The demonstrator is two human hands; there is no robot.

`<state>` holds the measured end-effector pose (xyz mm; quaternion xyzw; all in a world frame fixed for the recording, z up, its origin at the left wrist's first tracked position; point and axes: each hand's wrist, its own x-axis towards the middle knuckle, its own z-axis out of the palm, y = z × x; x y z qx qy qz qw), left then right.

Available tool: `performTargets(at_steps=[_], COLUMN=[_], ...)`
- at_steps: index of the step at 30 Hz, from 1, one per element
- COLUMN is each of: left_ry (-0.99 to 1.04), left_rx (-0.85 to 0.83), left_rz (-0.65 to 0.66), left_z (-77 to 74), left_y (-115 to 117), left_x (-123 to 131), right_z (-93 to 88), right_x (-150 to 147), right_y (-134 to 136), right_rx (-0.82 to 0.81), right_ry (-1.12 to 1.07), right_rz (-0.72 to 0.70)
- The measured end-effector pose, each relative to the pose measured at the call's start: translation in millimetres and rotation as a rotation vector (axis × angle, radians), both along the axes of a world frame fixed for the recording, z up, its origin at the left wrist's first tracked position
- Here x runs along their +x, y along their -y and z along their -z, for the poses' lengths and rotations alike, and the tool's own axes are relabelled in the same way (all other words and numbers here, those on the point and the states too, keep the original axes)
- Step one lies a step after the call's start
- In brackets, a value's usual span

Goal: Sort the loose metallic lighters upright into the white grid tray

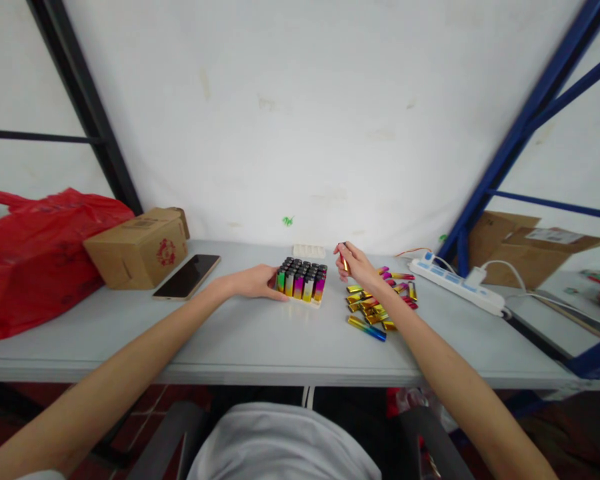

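Fingers [341, 249] of the right hand [359, 266] pinch a slim, shiny lighter [345, 265].

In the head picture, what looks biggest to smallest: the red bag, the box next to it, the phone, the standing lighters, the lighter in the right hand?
1. Red bag
2. Box
3. Phone and standing lighters: too alike to rank
4. Lighter in the right hand, partly hidden

A white wall [300, 120], scuffed in patches, spans twelve o'clock, a green smudge [288, 221] low on it. Against it runs a pale grey bench [260, 340]. A black frame [83, 93] slants at ten, a blue frame [545, 93] at two. Dark red floor [157, 401] shows near seven, beside a grey chair arm [166, 440]. Light falls evenly.
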<state>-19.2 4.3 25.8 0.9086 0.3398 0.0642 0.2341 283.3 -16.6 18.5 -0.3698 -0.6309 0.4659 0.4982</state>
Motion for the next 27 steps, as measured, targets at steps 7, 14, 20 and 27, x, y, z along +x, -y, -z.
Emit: performTargets(at_steps=[7, 14, 20, 27], left_ry=[0.023, 0.032, 0.04, 0.057], left_rx=[-0.02, -0.06, -0.061, -0.07], left_rz=[0.02, 0.016, 0.015, 0.036], left_z=[-0.2, -1.5, -1.4, 1.0], left_y=[0, 2, 3, 0], left_x=[-1, -1, -1, -2], right_z=[-6.8, -3.7, -5.8, -3.0], right_x=[-12, -20, -19, -19], right_y=[3, 7, 9, 7], right_rx=[-0.177, -0.152, -0.137, -0.134], right_ry=[-0.047, 0.006, 0.009, 0.009], right_rz=[0.107, 0.254, 0.194, 0.109])
